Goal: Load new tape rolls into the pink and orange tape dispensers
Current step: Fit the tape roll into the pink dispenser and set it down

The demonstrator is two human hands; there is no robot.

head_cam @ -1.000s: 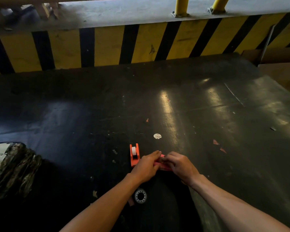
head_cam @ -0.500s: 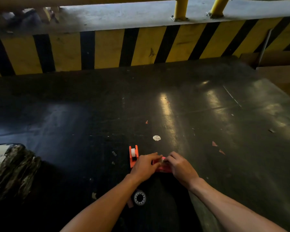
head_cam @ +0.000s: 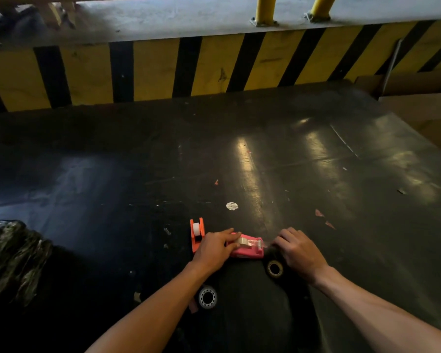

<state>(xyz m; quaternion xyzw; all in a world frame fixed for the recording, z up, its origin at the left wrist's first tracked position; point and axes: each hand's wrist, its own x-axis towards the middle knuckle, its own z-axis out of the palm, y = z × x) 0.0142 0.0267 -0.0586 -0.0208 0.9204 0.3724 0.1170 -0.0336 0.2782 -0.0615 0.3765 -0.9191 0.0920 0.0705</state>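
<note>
The pink dispenser (head_cam: 247, 249) lies on the near part of the dark table (head_cam: 316, 174), with a clear roll in it. The left hand (head_cam: 214, 248) holds its left end; the right hand (head_cam: 297, 249) pinches the tape at its right end. Two loose rolls (head_cam: 207, 297) (head_cam: 275, 268) lie nearer. The orange dispenser (head_cam: 197, 234) stands just left, a little farther.

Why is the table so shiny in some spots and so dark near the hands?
Head view: light glares off the black table in bright streaks at the right; the near part lies in deep shadow, so the two loose tape rolls barely show; the striped wall bows from the wide lens.
</note>
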